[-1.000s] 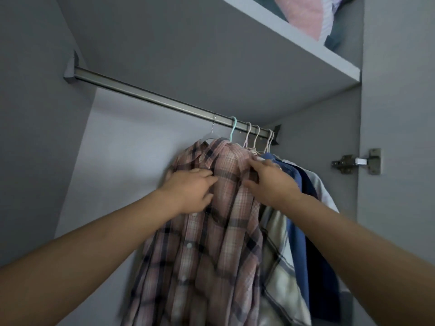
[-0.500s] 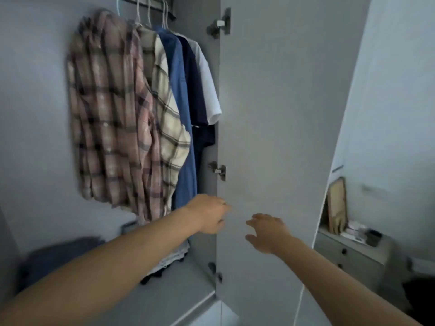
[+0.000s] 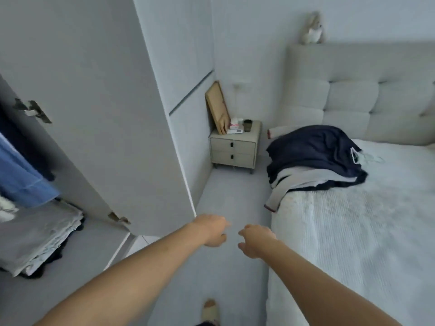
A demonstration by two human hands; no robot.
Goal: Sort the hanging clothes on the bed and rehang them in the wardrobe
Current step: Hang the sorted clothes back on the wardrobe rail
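A pile of clothes lies near the head of the bed (image 3: 367,231): a dark navy garment (image 3: 310,149) on top of a light grey one (image 3: 296,180), with a white hanger (image 3: 357,156) sticking out at its right. My left hand (image 3: 211,230) and my right hand (image 3: 255,240) hang over the floor between wardrobe and bed, both empty with loosely curled fingers. At the far left edge, a blue shirt (image 3: 21,184) hangs inside the wardrobe.
The open wardrobe door (image 3: 106,114) stands to my left. Folded grey linen (image 3: 35,241) lies on the wardrobe floor. A bedside cabinet (image 3: 234,149) with a frame and small items stands at the far end of the aisle. My slippered foot (image 3: 209,311) is below.
My hands let go of the pink plaid shirt on the rail and dropped away empty. The view swung right from the wardrobe to the bed.
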